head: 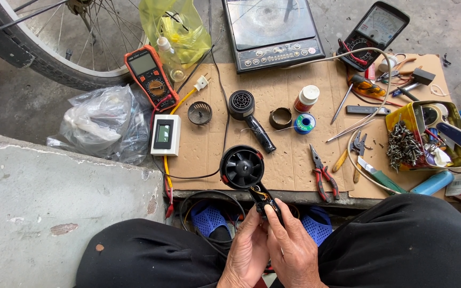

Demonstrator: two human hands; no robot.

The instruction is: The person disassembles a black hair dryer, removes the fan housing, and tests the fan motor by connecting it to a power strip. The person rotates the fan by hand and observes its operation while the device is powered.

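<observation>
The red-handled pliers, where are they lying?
In the head view, the red-handled pliers lie on the cardboard sheet, right of the fan housing, below the solder spool.

An orange multimeter (150,76), red pliers (324,175) and solder spool (304,123) lie on cardboard (294,154) (a bicycle wheel (38,53) behind).

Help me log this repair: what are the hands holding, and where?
Both hands, left hand and right hand, grip the opened hair dryer by its handle.

Even, soft daylight; faint shadows. Sharp focus. Glare on induction cooktop (271,24) at 12 o'clock. Wide-angle bending at edges.
</observation>
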